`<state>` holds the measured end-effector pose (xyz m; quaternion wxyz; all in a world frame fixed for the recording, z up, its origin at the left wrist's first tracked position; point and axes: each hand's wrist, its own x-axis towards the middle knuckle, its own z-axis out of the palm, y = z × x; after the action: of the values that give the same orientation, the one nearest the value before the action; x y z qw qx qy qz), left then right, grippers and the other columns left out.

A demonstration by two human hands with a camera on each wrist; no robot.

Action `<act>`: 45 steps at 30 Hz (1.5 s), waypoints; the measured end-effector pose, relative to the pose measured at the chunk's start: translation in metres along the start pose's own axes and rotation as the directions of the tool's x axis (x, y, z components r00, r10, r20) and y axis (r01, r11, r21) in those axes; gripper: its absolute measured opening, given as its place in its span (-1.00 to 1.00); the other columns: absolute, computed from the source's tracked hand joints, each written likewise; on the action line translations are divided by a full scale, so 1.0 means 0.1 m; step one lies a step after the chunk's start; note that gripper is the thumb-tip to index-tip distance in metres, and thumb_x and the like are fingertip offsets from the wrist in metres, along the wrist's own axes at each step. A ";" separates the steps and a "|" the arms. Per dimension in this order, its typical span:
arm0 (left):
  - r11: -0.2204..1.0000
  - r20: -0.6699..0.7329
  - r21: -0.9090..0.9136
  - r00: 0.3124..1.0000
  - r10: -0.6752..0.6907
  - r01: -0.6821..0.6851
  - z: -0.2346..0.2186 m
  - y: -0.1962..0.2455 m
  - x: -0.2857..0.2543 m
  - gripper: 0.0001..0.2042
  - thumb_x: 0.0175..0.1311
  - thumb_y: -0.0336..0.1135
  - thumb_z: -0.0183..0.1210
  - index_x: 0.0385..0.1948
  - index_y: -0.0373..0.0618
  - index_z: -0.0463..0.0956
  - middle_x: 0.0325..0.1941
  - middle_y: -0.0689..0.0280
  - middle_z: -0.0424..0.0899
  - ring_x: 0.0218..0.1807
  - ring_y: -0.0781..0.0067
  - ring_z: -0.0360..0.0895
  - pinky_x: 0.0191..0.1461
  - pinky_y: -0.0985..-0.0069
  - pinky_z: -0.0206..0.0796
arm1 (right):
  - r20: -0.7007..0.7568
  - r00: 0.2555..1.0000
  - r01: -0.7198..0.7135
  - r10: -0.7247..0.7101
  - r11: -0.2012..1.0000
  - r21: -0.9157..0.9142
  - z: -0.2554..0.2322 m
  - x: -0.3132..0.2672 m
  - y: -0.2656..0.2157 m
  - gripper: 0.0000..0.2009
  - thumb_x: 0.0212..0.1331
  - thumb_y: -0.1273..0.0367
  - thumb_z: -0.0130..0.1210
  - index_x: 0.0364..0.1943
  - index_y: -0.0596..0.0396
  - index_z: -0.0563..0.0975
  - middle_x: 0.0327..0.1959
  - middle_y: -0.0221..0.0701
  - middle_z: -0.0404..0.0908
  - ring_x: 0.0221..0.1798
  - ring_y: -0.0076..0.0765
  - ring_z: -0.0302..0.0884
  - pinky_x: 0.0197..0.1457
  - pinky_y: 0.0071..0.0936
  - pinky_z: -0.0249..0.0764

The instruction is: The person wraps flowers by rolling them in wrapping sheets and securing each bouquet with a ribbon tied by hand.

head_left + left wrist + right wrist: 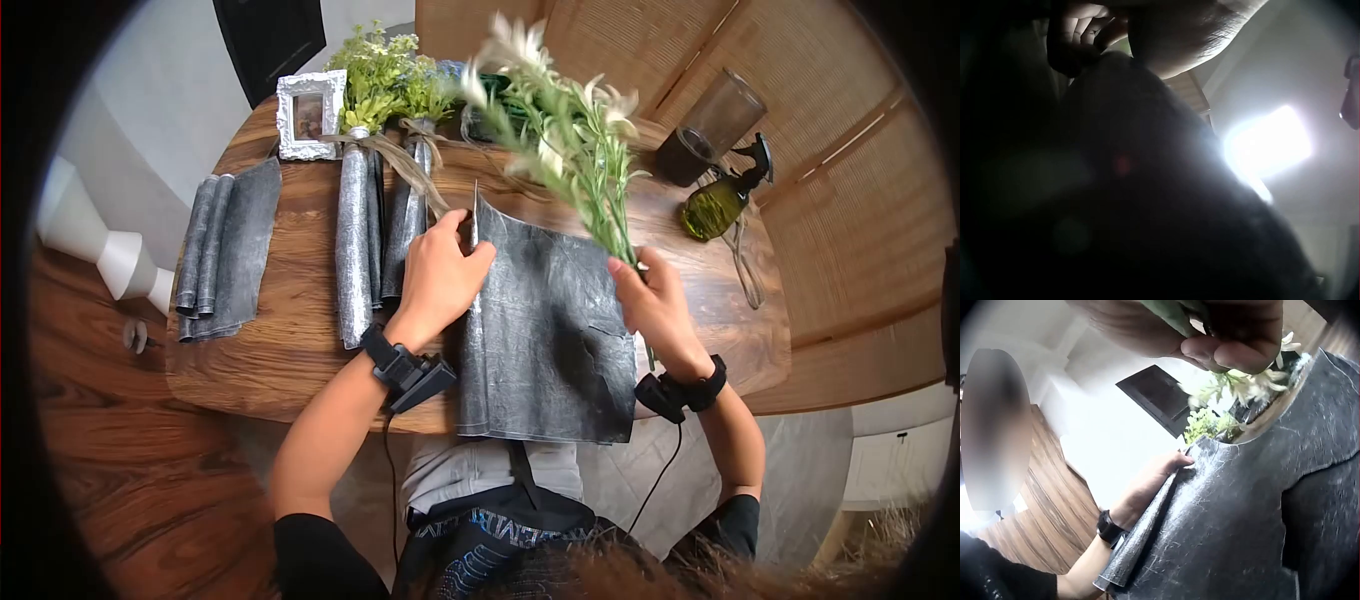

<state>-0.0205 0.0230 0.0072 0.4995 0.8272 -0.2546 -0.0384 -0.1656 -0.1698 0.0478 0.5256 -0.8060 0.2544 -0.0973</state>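
My right hand (655, 300) grips a bunch of white flowers (590, 150) by its green stems, the blooms leaning up and left over the table. The blooms are blurred in the head view. Below it, a crinkled dark grey sheet (540, 340) with a torn flap at its right lies across the table's front edge. My left hand (445, 275) pinches the sheet's rolled left edge near the top; the thumb shows on that edge (1188, 459) in the right wrist view. The left wrist view is mostly dark, with a grey mass below the curled fingers (1075, 44).
Two grey rolls (353, 240) tied with raffia hold greenery (375, 85). Farther left lie more rolled sheets (235, 240) and a white picture frame (285, 120). A green spray bottle (715, 208) and a tinted glass vase (690, 155) stand at the right of the wooden table (300, 385).
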 end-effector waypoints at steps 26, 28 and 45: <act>0.708 0.559 -0.520 0.817 -0.140 0.477 0.25 0.00 -0.21 -0.55 0.06 -0.59 0.08 0.01 -0.35 0.15 -0.12 0.17 0.51 -0.20 0.47 0.57 -0.28 0.53 0.54 | 0.152 0.970 0.230 -0.189 0.917 -0.327 0.54 -0.19 0.07 -0.75 0.16 0.33 0.10 -0.34 0.29 0.38 -0.73 -0.13 0.45 -0.64 -0.13 0.49 -0.55 -0.27 0.33; 0.706 0.548 -0.532 0.826 -0.134 0.467 0.26 -0.03 -0.20 -0.55 0.05 -0.60 0.08 0.01 -0.34 0.15 -0.12 0.17 0.50 -0.18 0.47 0.57 -0.24 0.53 0.54 | 0.153 0.967 0.246 -0.205 0.912 -0.328 0.55 -0.19 0.05 -0.75 0.16 0.34 0.10 -0.35 0.29 0.37 -0.74 -0.12 0.44 -0.64 -0.09 0.49 -0.54 -0.26 0.32; 0.731 0.492 -0.580 0.870 -0.037 0.359 0.27 -0.02 -0.16 -0.63 0.17 -0.57 0.09 -0.01 -0.26 0.17 -0.08 0.20 0.49 -0.08 0.47 0.50 -0.03 0.52 0.42 | 0.189 0.913 0.407 -0.362 0.762 -0.503 0.58 -0.32 0.11 -0.70 0.15 0.38 0.02 -0.24 0.47 0.37 -0.67 0.03 0.51 -0.58 0.22 0.50 -0.46 0.00 0.45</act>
<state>-0.0419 0.0089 -0.0113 0.6769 0.5899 -0.2402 -0.3690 -0.1712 -0.1107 0.0170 0.2600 -0.9576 0.0792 -0.0960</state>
